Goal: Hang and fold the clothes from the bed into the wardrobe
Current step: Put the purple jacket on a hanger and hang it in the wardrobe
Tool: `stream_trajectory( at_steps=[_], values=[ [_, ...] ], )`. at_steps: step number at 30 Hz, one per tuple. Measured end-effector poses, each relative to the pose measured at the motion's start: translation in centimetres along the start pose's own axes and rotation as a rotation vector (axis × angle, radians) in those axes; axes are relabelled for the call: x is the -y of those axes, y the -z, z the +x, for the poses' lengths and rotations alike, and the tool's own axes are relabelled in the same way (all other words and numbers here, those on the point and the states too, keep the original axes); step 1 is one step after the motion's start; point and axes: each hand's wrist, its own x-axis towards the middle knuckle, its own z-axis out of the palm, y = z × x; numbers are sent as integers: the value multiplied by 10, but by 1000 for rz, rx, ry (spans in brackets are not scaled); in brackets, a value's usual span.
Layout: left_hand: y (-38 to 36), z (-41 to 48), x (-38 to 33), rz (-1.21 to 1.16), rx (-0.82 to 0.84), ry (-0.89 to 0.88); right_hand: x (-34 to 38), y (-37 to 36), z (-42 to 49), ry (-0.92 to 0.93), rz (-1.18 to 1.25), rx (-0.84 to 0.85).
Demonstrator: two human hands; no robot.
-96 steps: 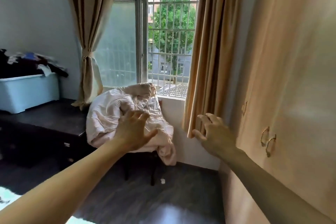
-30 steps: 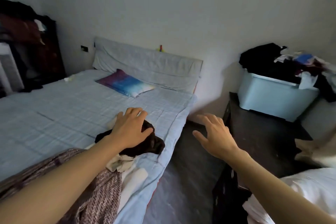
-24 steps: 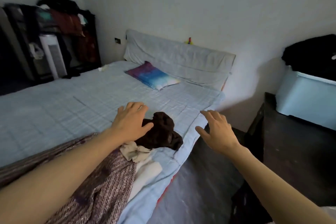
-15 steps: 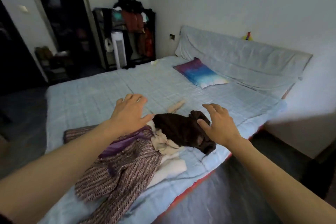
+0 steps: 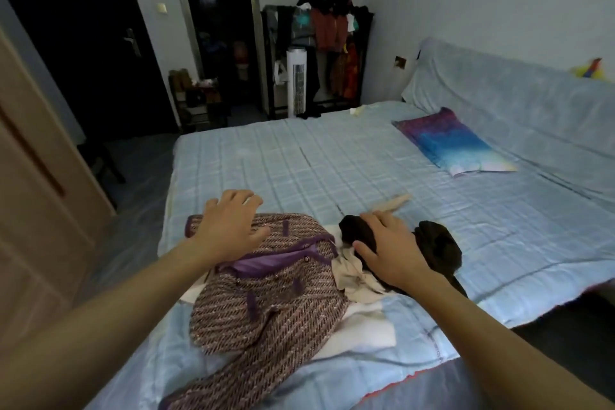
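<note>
A small heap of clothes lies at the near edge of the light blue bed (image 5: 332,160). A purple-trimmed tweed jacket (image 5: 266,303) is on the left of the heap, with a beige garment (image 5: 349,276) and a white one (image 5: 362,326) under it. A dark brown garment (image 5: 439,246) is bunched on the right. My left hand (image 5: 229,226) hovers over the jacket's far end, fingers spread and holding nothing. My right hand (image 5: 389,253) lies on the dark brown garment, with thumb and fingers closed around a bunched part of it.
A blue-purple pillow (image 5: 452,143) lies near the covered headboard. A wooden wardrobe door (image 5: 33,210) stands at the left edge. Beyond the bed are a loaded clothes rack (image 5: 326,43), a white tower fan (image 5: 296,83) and a dark doorway. Dark floor runs along the bed's near side.
My view swung from the window and wardrobe round to the bed. Both hands came down over the heap, and my right hand settled onto the dark brown garment.
</note>
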Motion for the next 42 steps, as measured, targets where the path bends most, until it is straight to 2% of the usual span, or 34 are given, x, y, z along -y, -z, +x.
stream_trajectory(
  at_steps=[12,17,33,38,42],
  values=[
    [-79,112,52,-97,108,-26,-1,-54,116,-127,9,83],
    [-110,141,53,-72,157,-56,-19,-87,146,-177,26,151],
    [-193,264,32,-72,304,-56,-92,-187,280,-151,163,296],
    [-236,302,35,-114,360,-90,-96,-223,313,-186,173,308],
    [-287,324,36,-141,419,-139,-108,-269,336,-255,206,397]
  ],
)
